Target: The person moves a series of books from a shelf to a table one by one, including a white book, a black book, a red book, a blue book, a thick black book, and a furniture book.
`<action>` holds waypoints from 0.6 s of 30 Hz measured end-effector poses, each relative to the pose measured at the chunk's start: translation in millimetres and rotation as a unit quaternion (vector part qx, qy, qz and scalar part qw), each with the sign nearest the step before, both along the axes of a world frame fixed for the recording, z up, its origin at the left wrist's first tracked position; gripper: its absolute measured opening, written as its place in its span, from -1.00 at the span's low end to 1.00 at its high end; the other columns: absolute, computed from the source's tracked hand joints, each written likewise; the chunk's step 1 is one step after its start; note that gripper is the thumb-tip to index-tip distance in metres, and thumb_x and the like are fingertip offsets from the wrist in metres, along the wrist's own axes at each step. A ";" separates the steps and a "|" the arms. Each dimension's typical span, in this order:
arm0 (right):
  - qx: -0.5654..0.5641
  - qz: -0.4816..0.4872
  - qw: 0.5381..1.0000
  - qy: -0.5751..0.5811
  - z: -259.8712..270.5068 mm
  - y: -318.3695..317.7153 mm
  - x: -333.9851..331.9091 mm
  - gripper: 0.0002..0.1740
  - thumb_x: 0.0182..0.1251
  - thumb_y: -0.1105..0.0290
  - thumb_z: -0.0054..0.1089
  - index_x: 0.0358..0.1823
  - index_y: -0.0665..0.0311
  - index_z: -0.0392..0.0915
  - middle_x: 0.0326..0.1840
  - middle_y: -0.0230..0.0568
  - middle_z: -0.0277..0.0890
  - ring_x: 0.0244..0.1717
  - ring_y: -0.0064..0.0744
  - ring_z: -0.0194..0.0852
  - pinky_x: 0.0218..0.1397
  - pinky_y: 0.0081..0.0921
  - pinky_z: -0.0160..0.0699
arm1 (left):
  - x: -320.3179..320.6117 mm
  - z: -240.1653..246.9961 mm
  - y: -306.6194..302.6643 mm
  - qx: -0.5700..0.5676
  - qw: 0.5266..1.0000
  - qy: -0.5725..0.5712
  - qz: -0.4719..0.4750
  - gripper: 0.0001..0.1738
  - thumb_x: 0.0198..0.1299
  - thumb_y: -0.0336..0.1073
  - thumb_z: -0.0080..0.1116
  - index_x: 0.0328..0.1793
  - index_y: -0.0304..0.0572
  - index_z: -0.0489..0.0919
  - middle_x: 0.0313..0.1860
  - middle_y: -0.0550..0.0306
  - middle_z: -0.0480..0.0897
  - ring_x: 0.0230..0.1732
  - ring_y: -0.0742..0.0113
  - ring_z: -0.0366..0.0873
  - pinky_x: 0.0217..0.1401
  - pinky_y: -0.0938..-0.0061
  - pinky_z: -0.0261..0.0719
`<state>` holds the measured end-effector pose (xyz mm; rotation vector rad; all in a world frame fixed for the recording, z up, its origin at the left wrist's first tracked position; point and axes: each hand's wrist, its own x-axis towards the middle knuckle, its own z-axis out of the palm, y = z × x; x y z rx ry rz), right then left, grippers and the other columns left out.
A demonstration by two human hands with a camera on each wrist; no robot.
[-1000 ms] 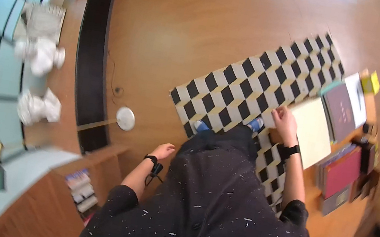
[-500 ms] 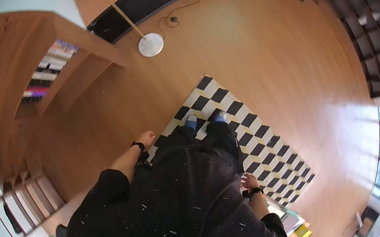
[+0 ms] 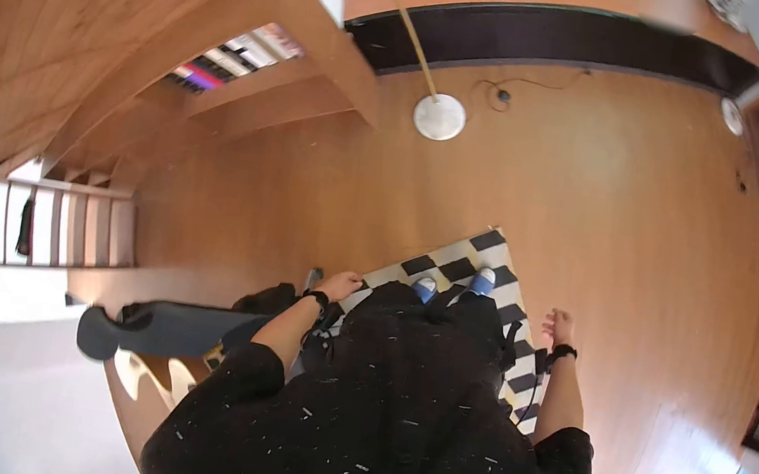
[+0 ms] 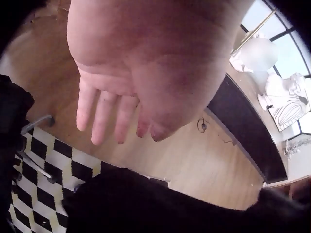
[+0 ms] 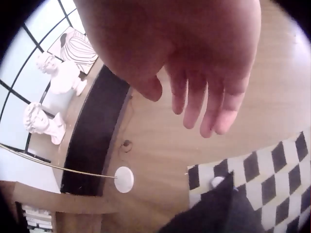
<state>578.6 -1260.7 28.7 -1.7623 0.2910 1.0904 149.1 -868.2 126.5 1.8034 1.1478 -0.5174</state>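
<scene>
My left hand [image 3: 339,285] hangs beside my left hip over the floor's edge of the rug, holding nothing. In the left wrist view the same hand [image 4: 141,73] has its fingers hanging loose and straight. On the other side, my right hand [image 3: 560,328] is held away from the body above the wood floor [image 3: 635,282]. The right wrist view shows that hand [image 5: 189,58] empty, its fingers relaxed and slightly bent. Below me my slippered feet stand on the black-and-white patterned rug [image 3: 489,240].
A lamp's round white base [image 3: 439,117] stands on the floor ahead, near a cable plug [image 3: 503,96]. Wooden shelving with books [image 3: 238,58] is at the left, and a dark chair [image 3: 171,327] is close behind my left arm. White busts [image 5: 43,121] stand by the window.
The body and view have turned left, away from the table with books. My right hand has left the pale board on that table and hangs at my side. The chair has come into view.
</scene>
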 end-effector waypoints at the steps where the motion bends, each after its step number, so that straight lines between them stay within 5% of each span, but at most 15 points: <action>1: 0.004 0.023 1.000 0.005 13.4 20.7 17.5 -0.73 0.28 0.24 -0.04 -0.11 0.25 0.40 -0.40 -0.23 0.48 -0.62 -0.47 0.43 -0.66 -0.59 0.43 | 8.9 10.4 -2.8 0.002 1.000 -0.011 -0.011 -0.58 0.23 -0.16 -0.02 0.10 -0.28 0.45 -0.06 -0.02 0.57 -0.09 0.28 0.52 -0.07 0.44 0.47; 5: 0.030 0.076 0.997 0.010 56.1 102.1 61.5 -0.75 0.27 0.24 -0.01 -0.15 0.26 0.40 -0.46 -0.27 0.47 -0.66 -0.50 0.40 -0.68 -0.62 0.38 | 9.6 26.4 -22.8 0.073 0.994 -0.008 0.075 -0.59 0.25 -0.15 -0.05 0.11 -0.28 0.45 -0.16 0.01 0.59 -0.20 0.33 0.53 -0.17 0.46 0.48; 8: 0.080 0.123 0.989 0.017 31.8 128.8 61.9 -0.80 0.29 0.25 -0.02 -0.23 0.23 0.39 -0.51 -0.32 0.43 -0.70 -0.53 0.34 -0.72 -0.64 0.32 | -14.8 21.2 -39.8 0.062 0.990 -0.064 0.107 -0.60 0.26 -0.14 -0.06 0.08 -0.27 0.46 -0.22 0.04 0.58 -0.26 0.31 0.53 -0.21 0.44 0.48; 12: 0.046 0.187 0.974 0.116 -8.4 123.7 40.0 -0.80 0.28 0.18 -0.02 -0.26 0.13 0.33 -0.54 -0.33 0.38 -0.72 -0.51 0.32 -0.73 -0.61 0.31 | -68.3 -13.4 -73.4 0.062 0.988 -0.061 0.125 -0.61 0.29 -0.10 -0.13 0.08 -0.17 0.47 -0.05 0.00 0.52 -0.24 0.25 0.54 -0.20 0.35 0.50; 15: -0.100 0.295 0.944 0.111 -13.2 118.6 20.6 -0.71 0.24 0.12 -0.01 -0.18 0.17 0.34 -0.43 -0.23 0.42 -0.68 -0.41 0.35 -0.72 -0.55 0.33 | -96.6 -3.9 -82.0 0.004 0.996 -0.004 0.086 -0.61 0.29 -0.10 -0.16 0.10 -0.11 0.47 -0.18 0.02 0.58 -0.32 0.22 0.55 -0.27 0.35 0.50; 16: -0.131 0.307 0.938 0.094 -7.5 118.8 11.2 -0.67 0.23 0.11 -0.01 -0.15 0.19 0.34 -0.38 -0.19 0.43 -0.65 -0.37 0.37 -0.71 -0.53 0.35 | -103.9 -5.6 -77.9 0.044 0.998 0.045 -0.028 -0.72 0.18 -0.16 -0.12 -0.38 -0.19 0.50 -0.48 -0.10 0.56 -0.40 -0.05 0.53 -0.34 0.15 0.45; 18: -0.130 0.289 0.945 0.087 2.3 124.4 0.7 -0.65 0.22 0.10 -0.01 -0.11 0.20 0.34 -0.34 -0.18 0.45 -0.60 -0.34 0.41 -0.67 -0.49 0.40 | -119.3 -9.9 -76.0 -0.100 0.973 0.092 0.188 -0.71 0.13 -0.13 -0.10 -0.45 -0.16 0.50 -0.64 -0.04 0.50 -0.65 0.08 0.46 -0.55 0.23 0.40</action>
